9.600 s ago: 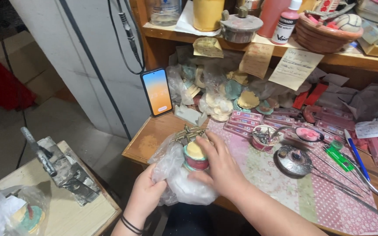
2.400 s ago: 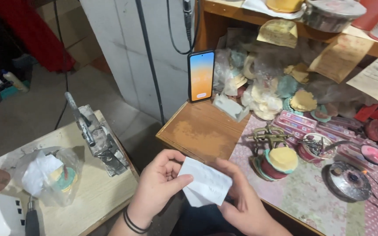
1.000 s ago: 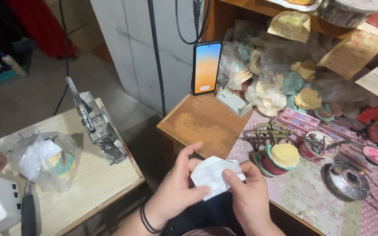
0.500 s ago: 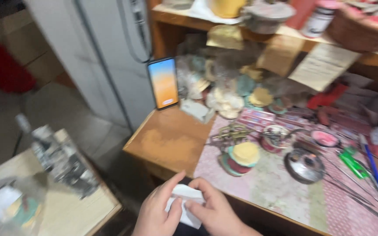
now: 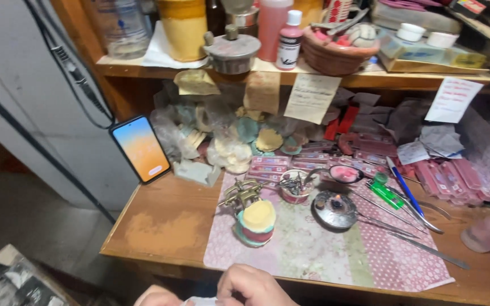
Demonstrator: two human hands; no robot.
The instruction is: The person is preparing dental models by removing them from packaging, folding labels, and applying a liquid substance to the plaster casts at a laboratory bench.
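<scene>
Left hand: your left hand [image 5: 157,296] shows only as knuckles at the bottom edge, below the bench front; whether its fingers pinch or lie loose, you cannot tell.
White scrap: a white scrap [image 5: 202,301] (paper or plastic, too little shows to say) peeks out between your two hands, touching both, right at the bottom edge.
Right hand: your right hand [image 5: 256,286] sits just right of the scrap, fingers curled down over it; the fingertips run out of view, so the grip itself cannot be told.
Phone: a phone [image 5: 140,148] with a lit orange-and-blue screen leans against the wall at the bench's left end, well apart from your hands.
Bench: the wooden bench [image 5: 160,221] has a worn pale patch on its left part.
Mat: a pink patterned mat [image 5: 324,252] covers the bench's middle, its near edge just above your right hand.
Cast on hinge frame: a yellow-topped cast with a red band [image 5: 256,222] stands on the mat's left part in a brass frame, the nearest bench item to your hands.
Metal dish: a round metal dish [image 5: 334,208] lies to the right of the cast, with long steel tools [image 5: 421,241] fanned out beyond it.
Shelf: the shelf [image 5: 370,79] above carries jars, a basket and bottles.
</scene>
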